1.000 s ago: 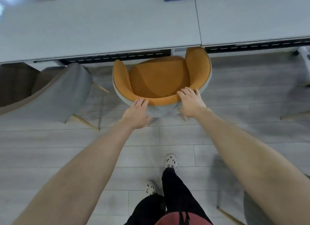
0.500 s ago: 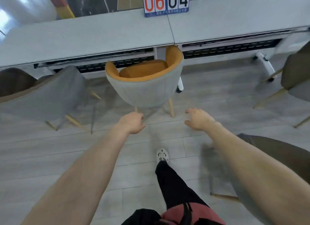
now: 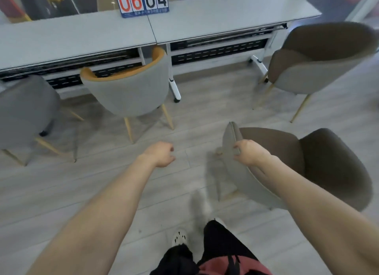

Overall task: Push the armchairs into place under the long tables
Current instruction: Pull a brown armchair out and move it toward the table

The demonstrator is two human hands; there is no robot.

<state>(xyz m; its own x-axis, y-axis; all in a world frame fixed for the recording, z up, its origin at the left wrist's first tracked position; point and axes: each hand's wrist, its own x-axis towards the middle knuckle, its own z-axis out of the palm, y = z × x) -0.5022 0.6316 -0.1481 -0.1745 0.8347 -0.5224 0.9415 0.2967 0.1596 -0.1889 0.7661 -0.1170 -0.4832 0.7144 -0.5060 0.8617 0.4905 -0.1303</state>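
The orange-lined armchair [image 3: 127, 94] with a grey shell stands with its front tucked under the left long table [image 3: 71, 38]. A second long table [image 3: 225, 18] joins it on the right. A brown armchair [image 3: 328, 168] stands loose on the floor at my right, turned sideways and away from the tables. My right hand [image 3: 249, 152] is at the front tip of its near arm, fingers and thumb curled onto the rim. My left hand [image 3: 162, 156] hangs over bare floor in a loose fist and holds nothing.
A grey armchair [image 3: 24, 110] sits at the left table's edge. Another brown armchair [image 3: 320, 55] stands at the right table's end. A white table leg with a caster [image 3: 174, 86] stands beside the orange chair. A number sign [image 3: 143, 1] reads 06 04.
Both hands left the orange chair's back after it slid under the table. I stepped back and turned right, and my right hand has reached the brown armchair's arm.
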